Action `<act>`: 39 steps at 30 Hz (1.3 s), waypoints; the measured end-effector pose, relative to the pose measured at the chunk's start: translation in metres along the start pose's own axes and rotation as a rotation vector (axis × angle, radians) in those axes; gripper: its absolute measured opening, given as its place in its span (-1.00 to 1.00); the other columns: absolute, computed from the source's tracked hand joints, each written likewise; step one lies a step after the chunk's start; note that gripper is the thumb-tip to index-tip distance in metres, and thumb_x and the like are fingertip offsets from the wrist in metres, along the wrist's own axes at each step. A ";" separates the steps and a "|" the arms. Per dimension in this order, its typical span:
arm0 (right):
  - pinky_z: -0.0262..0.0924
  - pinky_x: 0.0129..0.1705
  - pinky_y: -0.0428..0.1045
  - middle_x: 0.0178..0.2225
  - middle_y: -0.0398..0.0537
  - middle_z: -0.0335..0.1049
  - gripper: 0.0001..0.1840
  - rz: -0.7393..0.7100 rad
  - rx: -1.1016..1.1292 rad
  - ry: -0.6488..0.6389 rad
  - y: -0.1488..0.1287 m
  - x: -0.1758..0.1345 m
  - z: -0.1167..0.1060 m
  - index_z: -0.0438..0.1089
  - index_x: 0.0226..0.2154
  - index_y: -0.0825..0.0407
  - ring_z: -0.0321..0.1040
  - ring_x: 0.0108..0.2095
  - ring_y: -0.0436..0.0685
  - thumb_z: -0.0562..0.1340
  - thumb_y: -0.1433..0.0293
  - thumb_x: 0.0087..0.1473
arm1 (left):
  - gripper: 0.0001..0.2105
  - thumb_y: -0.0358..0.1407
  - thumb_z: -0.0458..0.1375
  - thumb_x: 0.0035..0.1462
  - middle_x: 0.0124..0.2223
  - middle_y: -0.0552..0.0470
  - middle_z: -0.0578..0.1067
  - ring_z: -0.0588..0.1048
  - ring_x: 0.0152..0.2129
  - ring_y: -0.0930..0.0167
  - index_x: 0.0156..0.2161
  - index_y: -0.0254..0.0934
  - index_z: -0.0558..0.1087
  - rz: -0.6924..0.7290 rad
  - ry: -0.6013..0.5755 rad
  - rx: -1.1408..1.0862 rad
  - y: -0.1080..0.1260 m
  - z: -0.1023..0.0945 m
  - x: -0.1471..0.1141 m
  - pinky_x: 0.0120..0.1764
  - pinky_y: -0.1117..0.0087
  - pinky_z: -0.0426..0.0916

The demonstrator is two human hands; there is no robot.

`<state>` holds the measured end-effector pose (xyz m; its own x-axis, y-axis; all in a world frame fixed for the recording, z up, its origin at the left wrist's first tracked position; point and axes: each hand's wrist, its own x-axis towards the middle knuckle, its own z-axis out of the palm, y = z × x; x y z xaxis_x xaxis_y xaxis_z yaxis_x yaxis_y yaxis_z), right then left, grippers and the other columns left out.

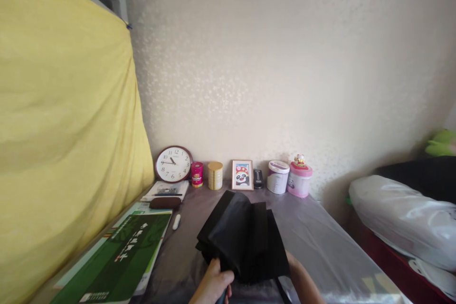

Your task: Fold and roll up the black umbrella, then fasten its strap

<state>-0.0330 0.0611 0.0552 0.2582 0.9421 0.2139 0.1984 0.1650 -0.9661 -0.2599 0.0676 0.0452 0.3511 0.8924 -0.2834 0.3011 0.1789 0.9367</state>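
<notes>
A black folding umbrella [242, 237], with its fabric loose and bunched in broad folds, is held over the near part of the table. My left hand [215, 280] is closed round its handle, and a bit of the dark handle shows below the fingers. At the right side of the umbrella, my right hand [294, 266] reaches behind the fabric, which hides the fingers. A thin black strap [283, 290] hangs from the cloth near my right wrist.
On the left lie a green book [121, 251], a brown case [165, 203] and a white pen-like object [176, 222]. Along the wall stand a clock [174, 164], several tins and a panda picture [242, 175]. A yellow curtain [67, 123] borders the table [320, 242]; a white bag [402, 213] sits right.
</notes>
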 end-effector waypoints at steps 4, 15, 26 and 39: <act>0.17 -0.59 -0.13 -0.69 -0.20 0.29 -0.82 0.251 0.051 -0.363 0.005 0.022 -0.006 0.38 -0.63 0.05 0.13 -0.67 -0.07 0.23 0.26 -0.26 | -0.70 -0.38 -0.02 -0.02 -0.56 0.16 0.38 0.36 -0.71 0.48 -0.11 -0.32 0.24 0.011 0.069 0.196 -0.001 0.009 0.020 -0.64 0.50 0.22; -0.16 -0.71 -0.21 -0.74 -0.29 0.22 -0.77 0.586 -0.384 -0.421 0.046 0.018 -0.080 0.24 -0.49 0.03 0.06 -0.76 -0.14 0.18 0.21 -0.20 | -0.57 -0.50 0.03 -0.04 0.08 -0.25 0.29 0.43 -0.11 0.25 0.01 -0.37 0.29 0.024 0.145 0.774 0.001 0.020 0.029 -0.04 0.30 0.25; 0.24 -0.23 -0.02 -0.32 -0.03 0.46 -0.69 -0.179 -0.774 0.095 -0.007 0.047 -0.072 0.41 -0.34 -0.03 0.40 -0.30 0.13 0.03 0.20 0.08 | -0.29 -0.47 -0.03 -0.05 0.25 -0.03 0.09 0.45 -0.15 0.40 0.24 -0.16 -0.13 0.086 0.045 0.574 -0.023 0.005 0.021 -0.07 0.41 0.31; 0.22 -0.21 -0.10 -0.15 -0.02 0.36 -0.56 -0.505 -1.024 -0.424 -0.048 0.064 0.021 0.25 0.00 -0.03 0.37 -0.25 0.03 -0.05 0.53 0.08 | -0.17 -0.68 -0.07 -0.20 0.31 -0.06 -0.14 0.45 -0.12 0.34 0.24 -0.16 -0.08 0.039 0.087 1.084 -0.008 0.016 0.004 -0.12 0.45 0.34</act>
<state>-0.0459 0.1191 0.1122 -0.3553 0.8906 0.2839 0.8908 0.4146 -0.1859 -0.2470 0.0631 0.0335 0.3264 0.9235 -0.2013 0.9281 -0.2728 0.2532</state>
